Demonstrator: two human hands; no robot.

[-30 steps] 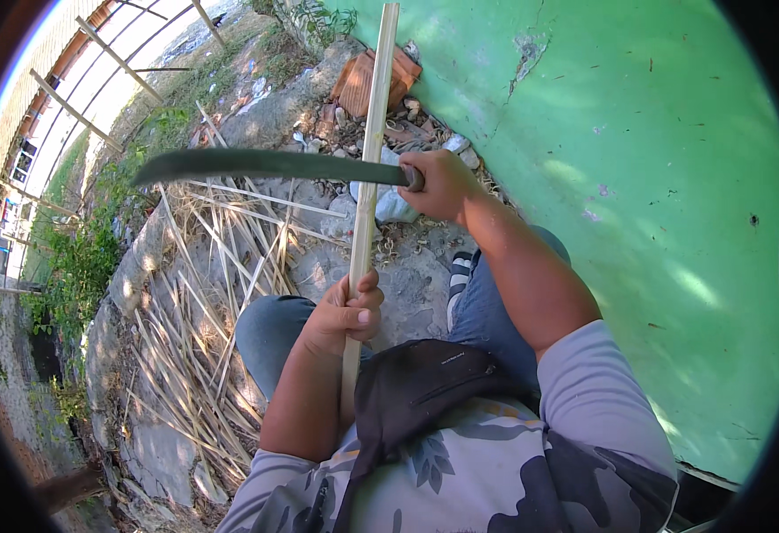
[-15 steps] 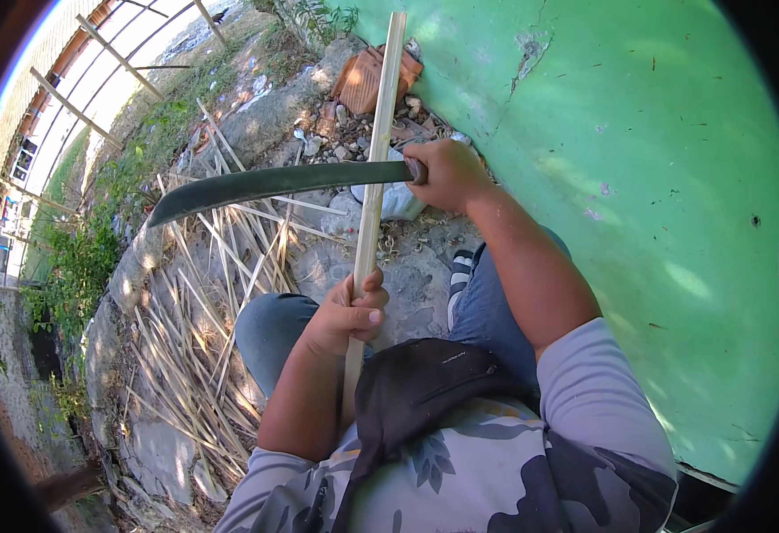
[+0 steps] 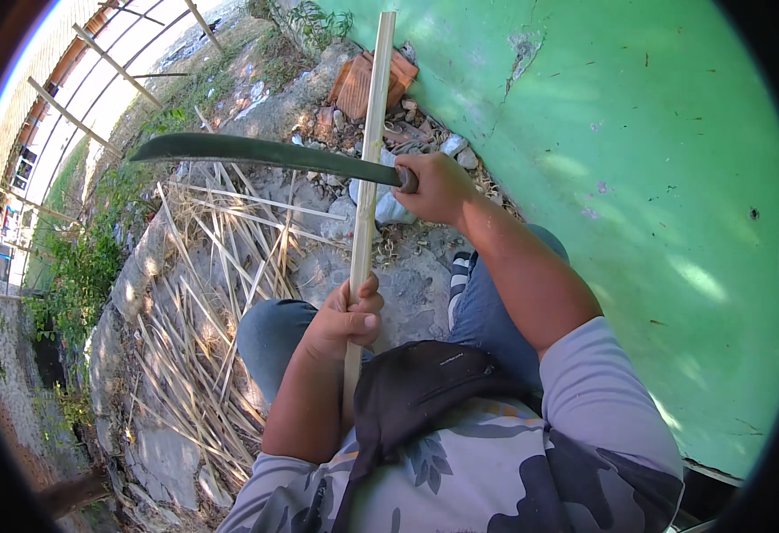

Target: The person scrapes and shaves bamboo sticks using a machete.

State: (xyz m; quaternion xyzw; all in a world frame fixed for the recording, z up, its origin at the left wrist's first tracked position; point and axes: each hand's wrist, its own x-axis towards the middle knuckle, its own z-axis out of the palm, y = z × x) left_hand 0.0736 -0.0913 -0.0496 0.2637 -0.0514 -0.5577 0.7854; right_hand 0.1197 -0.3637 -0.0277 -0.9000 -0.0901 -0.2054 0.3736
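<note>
My left hand is closed around the lower part of a long pale strip, apparently split bamboo, which stands up in front of me. In my right hand is the handle of a machete, gripped in a fist. Its dark curved blade points left and crosses the strip well above my left hand, with the tip beyond it. Whether the edge touches the strip I cannot tell. The strip's bottom end is hidden near my clothing.
Many thin split strips lie scattered on the rocky ground at the left. A green wall rises close on the right. Broken clay tiles and stones lie beyond the strip. My bent knees flank the work.
My right hand has come slightly down and left along the strip. The machete's tip has swung up and left. My left hand keeps its hold, and the strip leans slightly more left.
</note>
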